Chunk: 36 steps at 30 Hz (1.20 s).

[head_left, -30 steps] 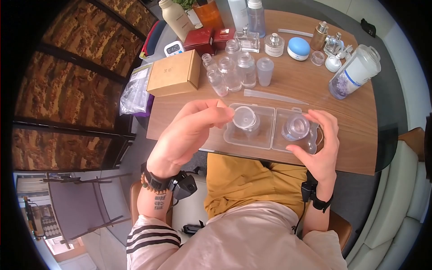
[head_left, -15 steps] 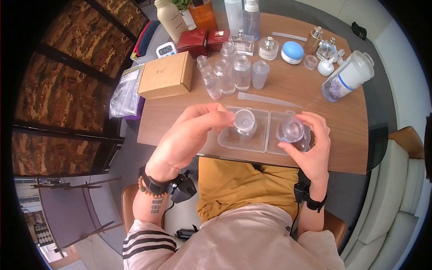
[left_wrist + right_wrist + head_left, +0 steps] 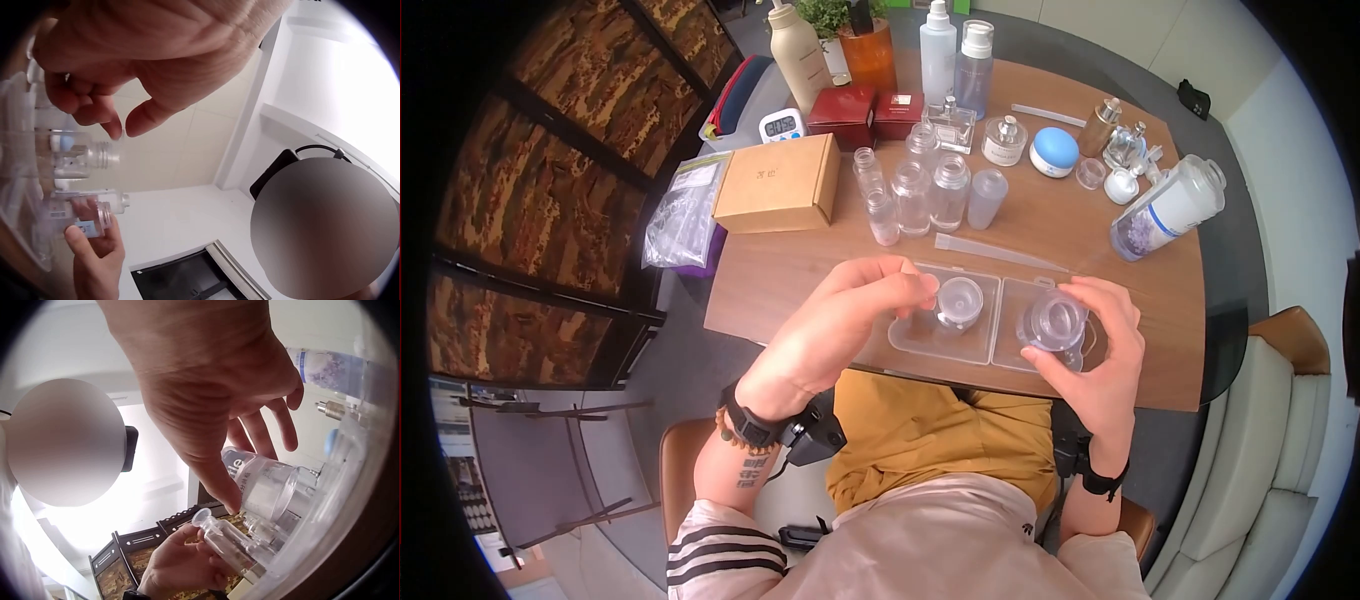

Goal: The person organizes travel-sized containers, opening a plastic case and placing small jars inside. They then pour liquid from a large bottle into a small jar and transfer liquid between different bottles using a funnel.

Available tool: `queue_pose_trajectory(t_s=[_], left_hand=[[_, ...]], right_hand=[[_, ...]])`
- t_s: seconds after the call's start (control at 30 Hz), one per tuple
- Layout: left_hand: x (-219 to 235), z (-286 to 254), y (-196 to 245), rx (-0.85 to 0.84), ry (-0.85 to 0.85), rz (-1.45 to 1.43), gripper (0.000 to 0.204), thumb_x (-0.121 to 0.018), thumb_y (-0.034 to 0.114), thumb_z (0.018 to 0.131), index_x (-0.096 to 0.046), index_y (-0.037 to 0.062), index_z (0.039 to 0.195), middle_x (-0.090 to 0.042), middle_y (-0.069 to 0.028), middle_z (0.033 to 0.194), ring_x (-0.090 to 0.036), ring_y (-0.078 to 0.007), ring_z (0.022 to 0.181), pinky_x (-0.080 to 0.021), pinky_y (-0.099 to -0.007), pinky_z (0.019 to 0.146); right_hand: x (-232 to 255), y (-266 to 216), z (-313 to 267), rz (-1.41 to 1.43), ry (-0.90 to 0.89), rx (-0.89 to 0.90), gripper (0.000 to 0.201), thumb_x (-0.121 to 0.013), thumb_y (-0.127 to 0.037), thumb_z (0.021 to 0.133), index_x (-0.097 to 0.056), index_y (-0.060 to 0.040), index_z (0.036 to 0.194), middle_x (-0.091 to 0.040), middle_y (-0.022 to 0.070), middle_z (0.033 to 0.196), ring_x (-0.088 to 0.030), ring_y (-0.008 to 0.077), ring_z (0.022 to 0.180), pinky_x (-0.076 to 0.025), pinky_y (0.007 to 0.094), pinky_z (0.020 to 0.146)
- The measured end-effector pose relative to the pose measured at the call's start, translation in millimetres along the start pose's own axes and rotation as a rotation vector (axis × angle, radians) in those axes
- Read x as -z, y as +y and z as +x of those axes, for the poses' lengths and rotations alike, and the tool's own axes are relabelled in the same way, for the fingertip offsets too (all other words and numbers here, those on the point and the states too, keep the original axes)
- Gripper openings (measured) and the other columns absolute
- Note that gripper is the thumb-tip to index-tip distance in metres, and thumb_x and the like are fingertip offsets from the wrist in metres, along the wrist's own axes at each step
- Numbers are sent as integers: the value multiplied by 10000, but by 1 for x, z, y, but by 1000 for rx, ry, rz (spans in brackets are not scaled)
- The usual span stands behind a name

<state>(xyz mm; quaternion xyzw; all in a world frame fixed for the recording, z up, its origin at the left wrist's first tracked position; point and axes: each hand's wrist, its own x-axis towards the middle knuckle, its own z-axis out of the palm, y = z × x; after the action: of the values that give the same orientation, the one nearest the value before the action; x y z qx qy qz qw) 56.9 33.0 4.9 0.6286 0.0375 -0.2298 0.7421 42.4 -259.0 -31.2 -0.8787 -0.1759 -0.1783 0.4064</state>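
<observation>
In the head view, the left hand (image 3: pixel 835 315) pinches the edge of a small clear disc between thumb and forefinger, at the mouth of a clear bottle (image 3: pixel 956 318). The right wrist view shows this disc (image 3: pixel 201 517) at the bottle's top; whether it touches the rim, I cannot tell. Fingers and thumb of the right hand (image 3: pixel 1103 350) curl round a wider clear jar (image 3: pixel 1055 322), whose printed label shows in the right wrist view. Both vessels stand upright on an open clear plastic case (image 3: pixel 920 350).
Behind the case lie a clear tapered strip (image 3: pixel 1000 251) and several clear bottles (image 3: pixel 912 200). A cardboard box (image 3: pixel 775 185) is at the left, with red boxes (image 3: pixel 842 115) behind it. A large labelled bottle (image 3: pixel 1170 210) leans at the right, near a blue-lidded jar (image 3: pixel 1054 152).
The head view has shifted. The disc, at first tilted and offset toward the left hand, now lines up with the bottle's mouth. The right hand keeps its hold round the jar.
</observation>
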Motion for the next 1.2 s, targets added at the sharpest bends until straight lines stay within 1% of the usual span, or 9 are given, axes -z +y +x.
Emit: queue_pose_trajectory(t_s=[0.07, 0.13, 0.27, 0.33, 0.43, 0.73, 0.87, 0.93, 1.2], left_hand=[[0, 0, -1, -2, 9, 5, 215, -718, 264, 987, -715, 51, 1018, -668, -5, 1026, -535, -115, 995, -384, -266, 947], [1, -2, -3, -21, 14, 37, 272, -716, 347, 1008, -720, 77, 984, -666, 14, 985, -548, -87, 1002, -371, -249, 961], [2, -4, -3, -105, 57, 23, 231, -678, 271, 1045, -716, 43, 1038, -650, 3, 1004, -531, -104, 991, -395, -275, 953], [-2, -8, -2, -212, 158, 64, 266, -638, 280, 1085, -722, 30, 1050, -656, 14, 993, -535, -92, 975, -403, -276, 946], [-1, -11, 1, -244, 124, 188, 287, -618, 281, 1101, -725, 20, 1048, -665, 21, 983, -555, -89, 982, -406, -274, 955], [-4, -13, 17, -102, 56, 322, 388, -635, 395, 1068, -722, 17, 1057, -689, -18, 1002, -589, -123, 1034, -407, -281, 1001], [-2, -10, 19, -72, 25, 319, 367, -639, 373, 1066, -716, 16, 1044, -685, -15, 997, -588, -118, 1033, -405, -276, 1000], [-1, -9, 19, -51, -9, 342, 356, -644, 361, 1061, -718, 13, 1044, -684, -12, 991, -587, -113, 1026, -407, -273, 989], [0, -6, 21, -78, -63, 374, 289, -629, 291, 1067, -699, 17, 1006, -663, 12, 970, -580, -98, 999, -421, -267, 959]], right_hand=[[3, -8, 5, -5, -1, 13, 624, -970, -105, 622, -721, -92, 1194, -710, 93, 1196, -641, 298, 1160, -423, 421, 1021], [4, -15, 9, -1, -10, 61, 616, -964, -96, 621, -727, -87, 1190, -726, 83, 1160, -649, 299, 1141, -436, 420, 1006], [7, -31, 20, 20, -25, 115, 610, -952, -84, 628, -730, -84, 1196, -741, 73, 1130, -658, 301, 1120, -448, 424, 982], [9, -36, 25, 10, -36, 146, 590, -939, -69, 640, -732, -80, 1192, -747, 68, 1125, -663, 310, 1105, -457, 435, 966], [9, -41, 31, 1, -54, 162, 570, -930, -65, 653, -734, -78, 1189, -748, 77, 1135, -666, 309, 1101, -462, 436, 960], [5, -44, 31, 57, -71, 69, 556, -889, -12, 673, -730, -67, 1203, -738, 99, 1098, -706, 303, 1000, -539, 391, 897], [2, -43, 31, 84, -68, 78, 563, -879, -5, 677, -733, -74, 1217, -724, 97, 1088, -706, 298, 1009, -538, 397, 903], [3, -44, 31, 40, -87, 89, 551, -868, 43, 669, -726, -1, 1199, -719, 127, 1099, -700, 272, 1014, -544, 362, 911], [4, -47, 32, -5, -97, 94, 553, -857, 52, 666, -729, -6, 1201, -713, 127, 1101, -698, 277, 1010, -548, 366, 902]])
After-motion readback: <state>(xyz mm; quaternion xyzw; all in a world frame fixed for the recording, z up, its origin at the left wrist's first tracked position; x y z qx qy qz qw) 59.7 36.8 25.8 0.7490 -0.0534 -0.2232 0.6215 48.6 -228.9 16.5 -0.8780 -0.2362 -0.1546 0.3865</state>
